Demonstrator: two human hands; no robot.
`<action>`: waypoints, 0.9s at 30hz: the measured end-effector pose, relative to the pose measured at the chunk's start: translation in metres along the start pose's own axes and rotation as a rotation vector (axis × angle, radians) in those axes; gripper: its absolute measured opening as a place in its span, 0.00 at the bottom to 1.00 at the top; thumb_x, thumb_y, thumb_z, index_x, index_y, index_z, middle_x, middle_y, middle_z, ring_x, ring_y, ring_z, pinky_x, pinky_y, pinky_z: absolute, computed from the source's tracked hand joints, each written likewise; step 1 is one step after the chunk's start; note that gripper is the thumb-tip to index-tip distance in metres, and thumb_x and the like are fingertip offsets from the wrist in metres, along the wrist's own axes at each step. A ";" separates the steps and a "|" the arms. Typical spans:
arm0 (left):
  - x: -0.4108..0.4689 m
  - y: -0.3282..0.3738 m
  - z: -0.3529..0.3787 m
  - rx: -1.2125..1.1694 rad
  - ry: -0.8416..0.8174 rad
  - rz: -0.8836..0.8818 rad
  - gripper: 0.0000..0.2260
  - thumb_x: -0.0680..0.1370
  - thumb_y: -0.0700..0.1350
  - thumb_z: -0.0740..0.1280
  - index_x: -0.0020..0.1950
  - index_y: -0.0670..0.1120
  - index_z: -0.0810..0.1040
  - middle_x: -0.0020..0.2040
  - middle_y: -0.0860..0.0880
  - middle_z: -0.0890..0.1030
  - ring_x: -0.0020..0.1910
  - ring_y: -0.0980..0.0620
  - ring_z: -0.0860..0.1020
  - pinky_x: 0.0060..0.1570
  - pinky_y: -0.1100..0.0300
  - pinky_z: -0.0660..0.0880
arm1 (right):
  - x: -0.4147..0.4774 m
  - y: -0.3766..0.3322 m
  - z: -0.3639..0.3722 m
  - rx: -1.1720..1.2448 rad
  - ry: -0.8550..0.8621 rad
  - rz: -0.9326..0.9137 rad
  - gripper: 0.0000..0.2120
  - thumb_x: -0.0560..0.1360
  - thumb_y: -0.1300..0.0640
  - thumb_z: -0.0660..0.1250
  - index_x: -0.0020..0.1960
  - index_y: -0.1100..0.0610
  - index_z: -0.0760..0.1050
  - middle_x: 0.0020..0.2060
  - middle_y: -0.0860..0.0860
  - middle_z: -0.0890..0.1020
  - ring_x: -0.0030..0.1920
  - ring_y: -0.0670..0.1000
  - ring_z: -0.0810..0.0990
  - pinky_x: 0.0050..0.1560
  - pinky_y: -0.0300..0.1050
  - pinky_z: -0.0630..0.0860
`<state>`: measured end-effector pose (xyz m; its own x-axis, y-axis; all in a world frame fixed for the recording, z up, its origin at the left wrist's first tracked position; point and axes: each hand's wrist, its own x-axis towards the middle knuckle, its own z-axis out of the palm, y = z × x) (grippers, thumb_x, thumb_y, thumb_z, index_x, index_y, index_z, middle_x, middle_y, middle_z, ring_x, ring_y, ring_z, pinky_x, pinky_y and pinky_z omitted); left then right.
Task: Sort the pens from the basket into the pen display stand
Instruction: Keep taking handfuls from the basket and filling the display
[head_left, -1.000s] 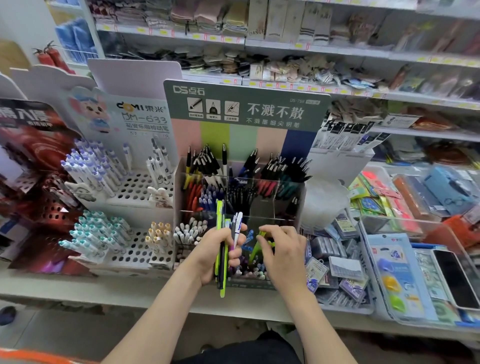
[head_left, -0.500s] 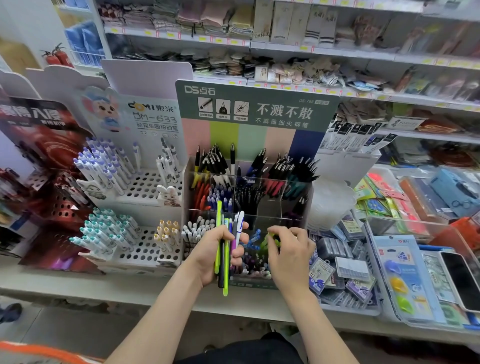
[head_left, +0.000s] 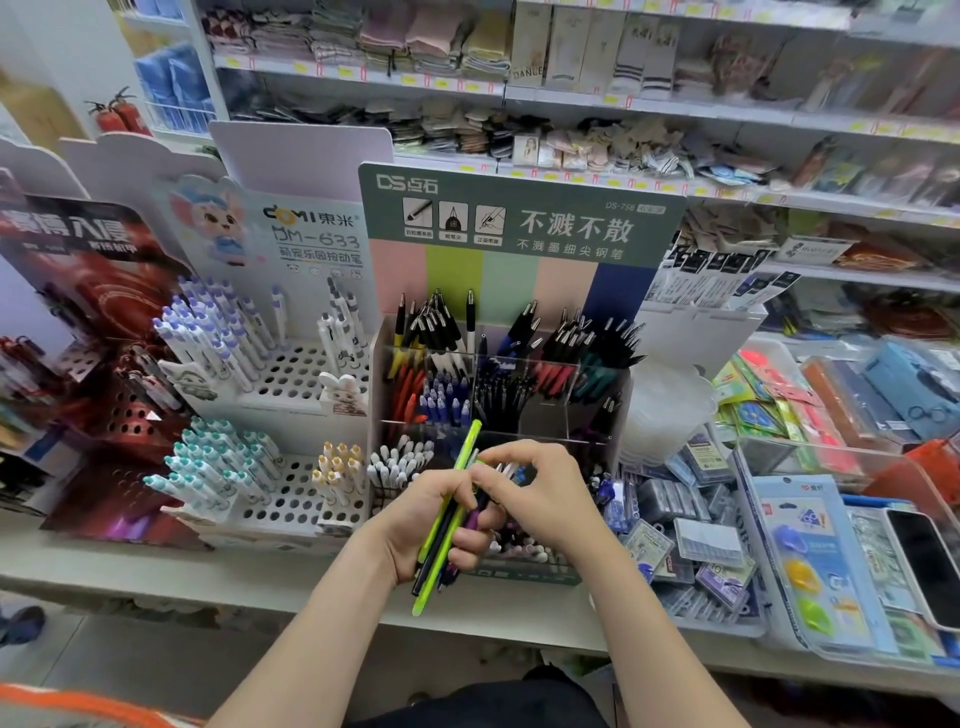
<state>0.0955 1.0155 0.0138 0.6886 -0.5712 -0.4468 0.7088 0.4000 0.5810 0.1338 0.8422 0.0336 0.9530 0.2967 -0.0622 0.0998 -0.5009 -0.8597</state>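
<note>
My left hand (head_left: 415, 525) grips a bunch of pens (head_left: 448, 525), lime green, black and purple, tilted with their tops leaning right. My right hand (head_left: 540, 493) has come over the bunch and its curled fingers pinch the tops of the pens there. Both hands hover in front of the pen display stand (head_left: 511, 374), a clear tiered holder with a green header card, whose compartments hold black, red, blue and white pens. The front row of the stand is partly hidden by my hands. The basket's orange rim (head_left: 78, 709) shows at the bottom left corner.
White perforated pen racks (head_left: 291, 379) with blue, teal and yellow capped pens stand to the left. Boxes of refills and erasers (head_left: 691, 525) lie to the right, beside carded items and a phone (head_left: 924, 566). Shelves of goods rise behind.
My right hand left the stand's front compartment and moved left to the bunch in my left hand. The bunch has tilted rightward. The camera moved closer.
</note>
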 end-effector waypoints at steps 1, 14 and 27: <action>0.000 0.000 -0.001 0.008 -0.017 -0.009 0.04 0.70 0.41 0.63 0.44 0.43 0.73 0.39 0.47 0.70 0.28 0.54 0.64 0.26 0.62 0.61 | 0.000 -0.001 -0.003 0.028 -0.009 0.008 0.04 0.76 0.44 0.77 0.47 0.43 0.88 0.48 0.39 0.87 0.46 0.43 0.85 0.52 0.54 0.84; 0.015 0.002 -0.008 -0.081 0.037 0.095 0.17 0.71 0.40 0.62 0.60 0.41 0.74 0.40 0.48 0.68 0.29 0.54 0.62 0.27 0.61 0.60 | 0.010 0.003 -0.030 0.232 0.809 -0.133 0.04 0.87 0.54 0.64 0.59 0.54 0.75 0.42 0.47 0.82 0.40 0.48 0.82 0.42 0.46 0.79; 0.018 0.008 0.007 0.298 0.216 0.104 0.07 0.84 0.41 0.67 0.60 0.41 0.81 0.37 0.48 0.71 0.29 0.53 0.62 0.27 0.61 0.61 | 0.002 0.046 0.006 -0.398 0.527 -0.134 0.08 0.79 0.50 0.66 0.50 0.46 0.85 0.48 0.40 0.85 0.55 0.52 0.75 0.50 0.51 0.64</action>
<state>0.1126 1.0034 0.0158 0.7934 -0.3617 -0.4896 0.5797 0.2038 0.7889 0.1389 0.8250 -0.0090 0.9271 -0.0085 0.3747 0.2289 -0.7789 -0.5839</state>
